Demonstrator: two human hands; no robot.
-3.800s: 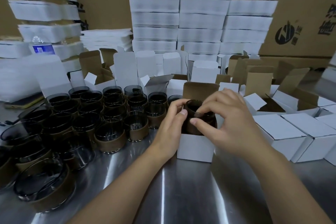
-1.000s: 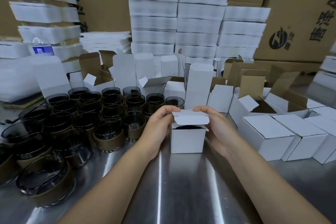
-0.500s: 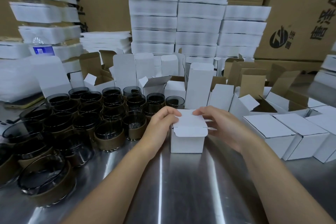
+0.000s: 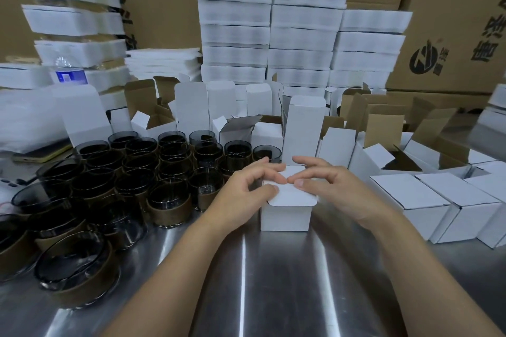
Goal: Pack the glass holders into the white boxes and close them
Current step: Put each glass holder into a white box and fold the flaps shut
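A small white box (image 4: 284,216) stands on the steel table (image 4: 273,282) straight in front of me. Its lid lies folded down over the top, and the tuck flap's rounded edge hangs over the front. My left hand (image 4: 243,191) grips the box's left side, thumb and forefinger pressing on the lid. My right hand (image 4: 331,189) curls over the right side, its fingertips on the lid next to the left ones. What the box holds is hidden. Several dark glass holders (image 4: 169,205) with brown sleeves crowd the table to the left.
Closed white boxes (image 4: 410,200) sit in a row at the right. Open boxes with raised flaps (image 4: 301,128) stand behind. Stacks of flat white box blanks (image 4: 232,35) and brown cartons (image 4: 451,35) line the back. A phone (image 4: 41,154) lies far left.
The glass holder went into the box. The lid was then folded over, and both hands have moved onto its top and pushed it down nearly flat.
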